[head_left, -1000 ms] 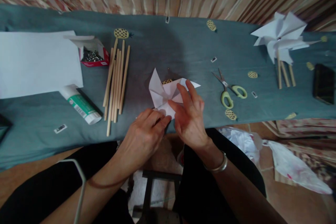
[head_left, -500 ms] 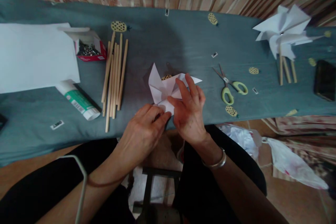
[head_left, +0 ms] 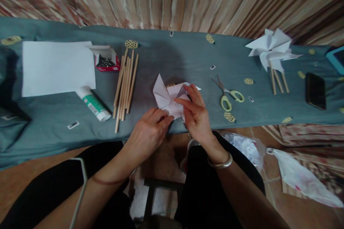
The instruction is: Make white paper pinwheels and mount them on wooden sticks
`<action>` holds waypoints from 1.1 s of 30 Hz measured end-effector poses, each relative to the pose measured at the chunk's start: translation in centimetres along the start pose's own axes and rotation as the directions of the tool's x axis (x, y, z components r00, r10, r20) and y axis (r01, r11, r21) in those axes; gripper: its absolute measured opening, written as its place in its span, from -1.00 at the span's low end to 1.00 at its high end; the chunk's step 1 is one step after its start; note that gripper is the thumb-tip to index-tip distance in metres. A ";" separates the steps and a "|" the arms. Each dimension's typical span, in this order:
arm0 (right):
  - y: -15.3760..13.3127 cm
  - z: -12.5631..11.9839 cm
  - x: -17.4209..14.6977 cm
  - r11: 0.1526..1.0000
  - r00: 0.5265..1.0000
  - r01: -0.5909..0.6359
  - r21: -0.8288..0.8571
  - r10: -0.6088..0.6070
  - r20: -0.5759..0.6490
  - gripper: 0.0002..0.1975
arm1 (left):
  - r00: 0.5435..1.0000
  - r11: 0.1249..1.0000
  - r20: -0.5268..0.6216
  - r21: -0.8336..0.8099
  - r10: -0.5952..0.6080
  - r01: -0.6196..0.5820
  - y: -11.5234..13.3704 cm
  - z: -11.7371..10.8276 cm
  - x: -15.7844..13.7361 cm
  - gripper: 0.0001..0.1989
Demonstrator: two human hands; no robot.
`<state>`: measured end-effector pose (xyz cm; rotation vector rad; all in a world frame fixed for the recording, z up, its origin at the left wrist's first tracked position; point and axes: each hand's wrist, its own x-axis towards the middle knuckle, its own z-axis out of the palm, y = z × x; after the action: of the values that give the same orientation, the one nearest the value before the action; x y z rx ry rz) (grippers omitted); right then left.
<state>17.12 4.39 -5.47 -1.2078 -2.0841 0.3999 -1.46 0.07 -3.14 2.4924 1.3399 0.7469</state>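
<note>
A folded white paper pinwheel (head_left: 162, 93) lies near the front edge of the cloth-covered table, its pointed flaps standing up. My left hand (head_left: 152, 126) pinches its near left corner between thumb and fingertips. My right hand (head_left: 195, 112) is closed on the right side of the same paper, thumb and index finger near its middle and the other fingers by a right-hand flap. My fingers hide part of the near and right edges. Green-handled scissors (head_left: 228, 93) rest with blades apart, right of my right hand. Several wooden sticks (head_left: 125, 84) lie to the left of the paper.
White paper sheets (head_left: 57, 68), an open red box (head_left: 107, 65) of small metal pieces and a green-white glue stick (head_left: 94, 103) lie at left. Finished paper pinwheels (head_left: 271, 50) on sticks, a dark phone (head_left: 315, 91) and a blue-edged object (head_left: 335, 59) are at right.
The view has tilted up and shifted, so more curtain and table show. My right fingers have drawn closer together over the paper's right side; my left hand keeps its pinch.
</note>
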 end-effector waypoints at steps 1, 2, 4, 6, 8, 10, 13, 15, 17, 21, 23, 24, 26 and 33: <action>-0.2 0.0 0.0 1.000 1.000 0.008 -0.029 -0.008 0.004 -0.54 | 1.000 1.000 0.002 0.000 0.000 0.000 0.0 0.0 0.0 -0.80; -0.3 0.0 0.0 0.998 1.000 0.017 -0.063 -0.017 0.008 -0.53 | 1.000 1.000 0.003 0.001 0.000 0.000 0.0 -0.1 0.0 -0.80; -0.6 -0.1 -0.1 0.991 0.999 0.035 -0.133 -0.034 0.012 -0.52 | 1.000 1.000 0.007 0.002 0.002 -0.002 0.0 -0.1 0.1 -0.80; -0.7 -0.1 -0.1 0.980 0.999 0.051 -0.195 -0.048 0.023 -0.53 | 1.000 1.000 0.003 0.011 0.009 -0.009 0.0 -0.1 0.1 -0.81; -0.7 -0.1 -0.1 0.967 0.997 0.068 -0.245 -0.060 0.041 -0.57 | 1.000 1.000 0.004 0.022 0.012 -0.012 0.0 -0.1 0.1 -0.81; -0.7 -0.1 0.0 0.955 0.995 0.091 -0.282 -0.078 0.055 -0.62 | 1.000 1.000 0.005 0.023 0.011 -0.011 0.1 -0.1 0.1 -0.81; -1.0 -0.1 0.2 0.939 0.993 0.110 -0.327 -0.088 0.081 -0.67 | 1.000 1.000 0.009 0.012 0.004 -0.004 0.1 0.0 0.1 -0.81; -1.4 -0.1 0.3 0.931 0.993 0.098 -0.350 -0.065 0.103 -0.68 | 1.000 1.000 0.008 0.007 -0.001 0.001 0.1 0.0 0.1 -0.81; -1.7 0.0 0.3 0.934 0.992 0.070 -0.349 -0.027 0.125 -0.65 | 1.000 1.000 0.004 -0.004 -0.004 0.004 0.0 0.1 0.0 -0.80; -1.7 0.1 0.0 0.956 0.990 0.036 -0.292 0.005 0.139 -0.55 | 1.000 0.999 0.006 -0.040 -0.011 0.011 -0.1 0.1 -0.1 -0.80; -1.6 0.1 -0.2 0.960 0.991 0.043 -0.277 -0.006 0.135 -0.52 | 1.000 0.999 0.001 -0.053 -0.013 0.013 -0.1 0.2 -0.1 -0.79; -1.5 0.1 -0.2 0.960 0.991 0.049 -0.275 -0.012 0.136 -0.52 | 1.000 0.998 -0.001 -0.058 -0.015 0.015 -0.1 0.2 -0.2 -0.79; -1.4 0.1 -0.3 0.958 0.989 0.064 -0.279 -0.023 0.149 -0.53 | 1.000 0.998 -0.001 -0.066 -0.020 0.020 -0.1 0.2 -0.2 -0.78; -1.7 0.5 -0.2 0.941 0.992 0.085 -0.328 -0.048 0.119 -0.66 | 1.000 0.997 0.005 -0.076 -0.019 0.019 0.1 -0.2 0.0 -0.79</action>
<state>15.79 3.39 -4.94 -1.3257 -2.3476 0.0828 -1.50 0.01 -2.97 2.4173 1.3069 0.7737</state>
